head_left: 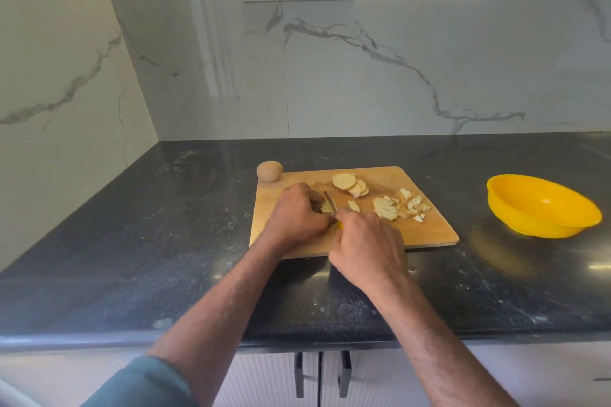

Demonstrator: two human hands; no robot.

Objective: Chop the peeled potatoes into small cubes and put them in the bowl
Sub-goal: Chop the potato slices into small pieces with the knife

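countertop (165, 241): dark speckled stone, it carries all things of the task.
cutting board (426, 231): wooden, lies flat near the middle of the countertop.
bowl (542, 208): yellow plastic, stands on the countertop well apart from the board on its right; no potato is seen in it.
whole potato (269, 170): sits at the far left corner of the board, not yet cut.
round slices (348, 183): a small pile at the far part of the board.
small pieces (401, 206): a rough heap on the right part of the board, some already like cubes.
left hand (297, 211): comes from the lower left, fingers curled down over a potato piece (327, 206) and holding it against the board.
right hand (367, 244): knuckles up, fingers closed around the yellow handle (339, 225), which is almost hidden.
knife blade (330, 201): thin, points away from the person, just beside the left fingertips.
step, my judgement: cutting the held piece. to do it well, keep the left fingertips tucked back from the blade, press straight down, make even cuts so the cubes become one size, and later carry the heap to the bowl.
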